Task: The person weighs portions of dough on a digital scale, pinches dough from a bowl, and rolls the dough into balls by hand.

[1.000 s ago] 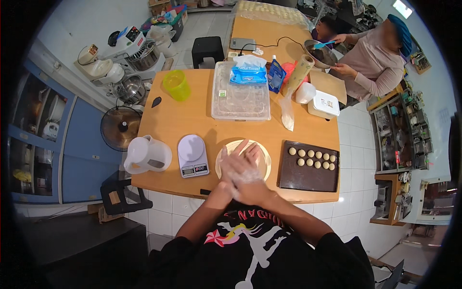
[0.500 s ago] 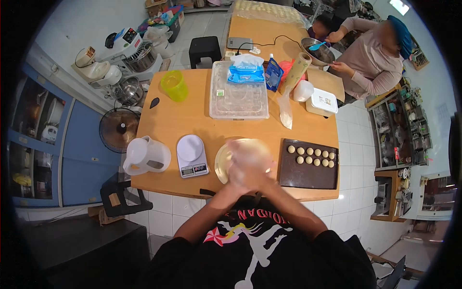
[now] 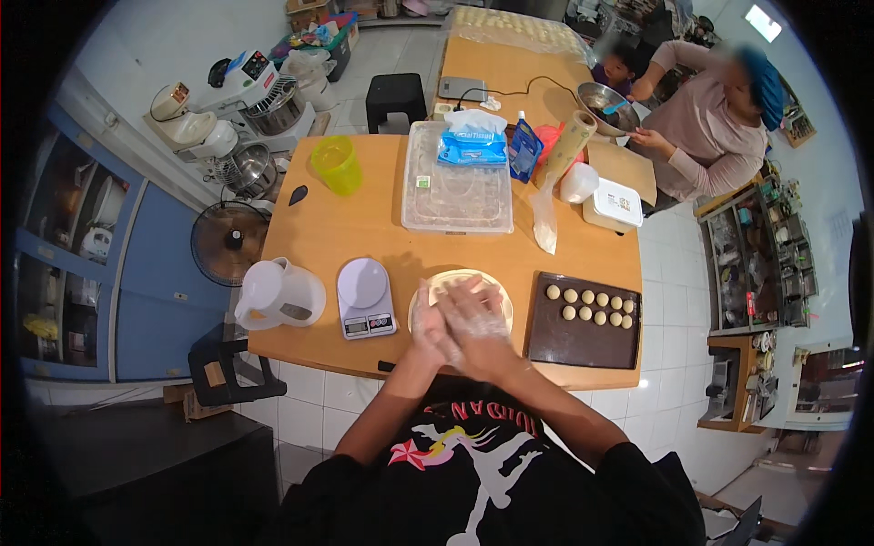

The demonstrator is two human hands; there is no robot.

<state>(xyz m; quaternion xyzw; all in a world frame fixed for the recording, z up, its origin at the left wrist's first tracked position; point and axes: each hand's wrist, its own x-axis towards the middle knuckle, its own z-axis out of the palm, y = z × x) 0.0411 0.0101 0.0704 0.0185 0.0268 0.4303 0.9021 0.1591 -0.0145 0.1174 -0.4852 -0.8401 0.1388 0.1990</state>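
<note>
My left hand [image 3: 427,329] and my right hand [image 3: 478,326] meet over a round, pale gold dish [image 3: 508,305] near the table's front edge. White flour or dough coats both. The right lies across the left with its fingers stretched out and spread. The left's fingers point forward, partly covered by the right; whether anything sits between the palms is hidden. To the right, a dark brown baking tray [image 3: 583,346] bears two rows of small pale dough balls [image 3: 584,313]. A white kitchen scale [image 3: 366,298] stands left of the dish, its round platform bare.
A white jug [image 3: 282,293] stands at the table's left, a yellow-green cup [image 3: 337,165] behind it. Farther back are a clear lidded box [image 3: 457,200] with a tissue pack [image 3: 472,148] on it, and a white tub [image 3: 613,206]. A co-worker [image 3: 706,109] holds a metal bowl [image 3: 592,96].
My hands were smeared by motion over the dish; now they show sharply, the right across the left with fingers spread. The whole view has shifted slightly.
</note>
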